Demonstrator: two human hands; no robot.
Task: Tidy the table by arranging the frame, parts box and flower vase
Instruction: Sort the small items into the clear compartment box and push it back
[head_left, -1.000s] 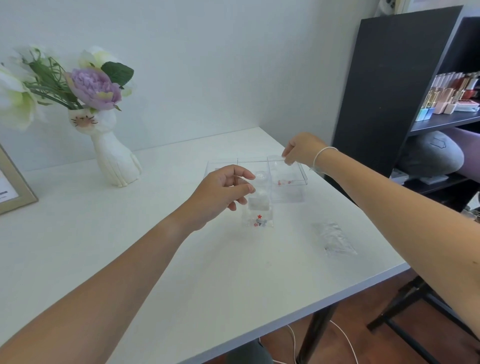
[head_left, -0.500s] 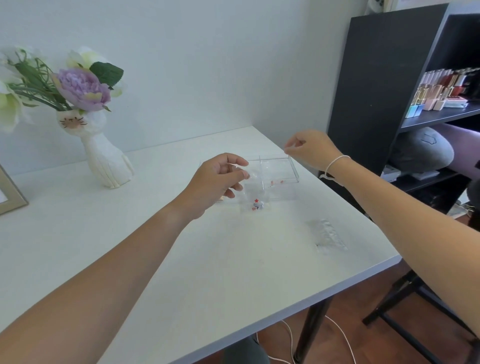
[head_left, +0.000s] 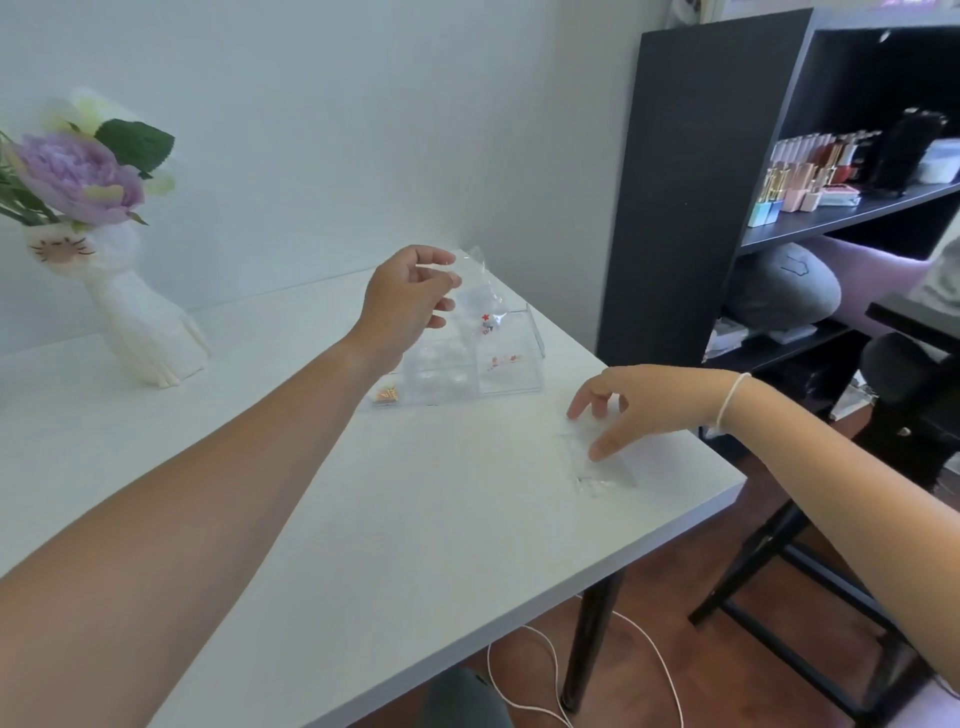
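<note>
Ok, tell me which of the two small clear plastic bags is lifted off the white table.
The small clear plastic bag with red star print, pinched in the left hand above the clear parts box. The other bag lies flat under the right hand.

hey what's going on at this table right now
A person is sorting small parts at a white table. Their left hand holds a small clear plastic bag up over a clear compartmented parts box. Their right hand is open, fingers spread, reaching down onto a second clear bag lying flat near the table's edge. A white cat-faced flower vase stands at the back left, untouched.
</note>
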